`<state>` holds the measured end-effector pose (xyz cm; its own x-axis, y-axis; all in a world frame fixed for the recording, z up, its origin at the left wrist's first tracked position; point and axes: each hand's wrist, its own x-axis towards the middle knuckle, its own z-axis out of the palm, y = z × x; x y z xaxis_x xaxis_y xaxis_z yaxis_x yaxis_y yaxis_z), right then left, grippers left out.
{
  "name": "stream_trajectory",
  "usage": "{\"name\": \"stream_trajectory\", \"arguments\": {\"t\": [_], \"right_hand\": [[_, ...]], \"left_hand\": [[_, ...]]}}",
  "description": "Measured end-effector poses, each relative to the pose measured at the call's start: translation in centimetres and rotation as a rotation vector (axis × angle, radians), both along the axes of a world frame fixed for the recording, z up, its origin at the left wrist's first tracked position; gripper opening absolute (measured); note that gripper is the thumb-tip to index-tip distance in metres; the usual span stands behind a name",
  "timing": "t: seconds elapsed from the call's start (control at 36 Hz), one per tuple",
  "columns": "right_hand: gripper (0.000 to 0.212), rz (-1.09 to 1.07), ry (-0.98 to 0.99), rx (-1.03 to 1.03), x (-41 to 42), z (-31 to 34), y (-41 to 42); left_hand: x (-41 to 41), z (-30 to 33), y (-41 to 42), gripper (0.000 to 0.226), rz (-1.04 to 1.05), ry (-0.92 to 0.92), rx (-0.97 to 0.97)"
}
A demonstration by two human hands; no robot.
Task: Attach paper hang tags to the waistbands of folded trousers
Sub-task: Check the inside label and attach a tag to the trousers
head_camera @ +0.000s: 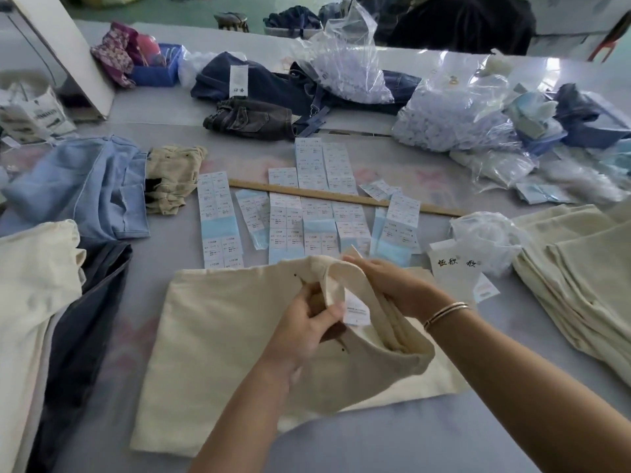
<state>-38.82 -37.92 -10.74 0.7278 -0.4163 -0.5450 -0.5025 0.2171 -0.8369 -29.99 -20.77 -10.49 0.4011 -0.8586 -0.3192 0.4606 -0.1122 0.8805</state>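
Cream trousers (218,336) lay folded on counter (444,438), waistband (341,278) turned back. Left hand (307,329) fingers pinched band edge; right hand (392,285) fingers curled round fabric w/ inner label (356,310) between. Best hold taut, tags (454,271) just right.

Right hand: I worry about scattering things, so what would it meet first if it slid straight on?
Probably the paper tag sheets just past the cream trousers the right hand grips; depth is uncertain.

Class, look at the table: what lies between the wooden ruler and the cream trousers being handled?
In the head view, sheets of printed labels lie between the wooden ruler and the cream trousers.
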Motion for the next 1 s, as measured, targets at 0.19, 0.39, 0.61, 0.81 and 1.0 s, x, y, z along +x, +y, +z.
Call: {"name": "stream_trajectory", "arguments": {"t": [0.19,0.39,0.61,0.81,1.0], "right_hand": [[0.034,-0.619,-0.084,0.522,-8.4,-7.1,-1.0],[0.016,-0.728,0.303,-0.419,-14.0,-10.3,-4.2],[0.058,0.216,0.469,-1.677,-17.8,-10.2,-8.6],[0.047,0.407,0.458,-1.778,-18.4,-9.1,-11.3],[0.034,0.288,0.575,-1.649,-18.8,-7.6,-12.4]], "left_hand": [[-2.9,-5.7,-5.4,0.042,-0.536,-0.507,0.225],[-3.3,-13.3,-6.7,0.092,-0.867,-1.319,0.559],[-2.6,-15.5,-5.3,0.096,-0.884,-1.425,0.532],[-2.5,-15.3,-4.4,0.092,-0.894,-1.473,0.512],[-2.5,-14.9,-3.6,0.091,-0.919,-1.464,0.508]]}}
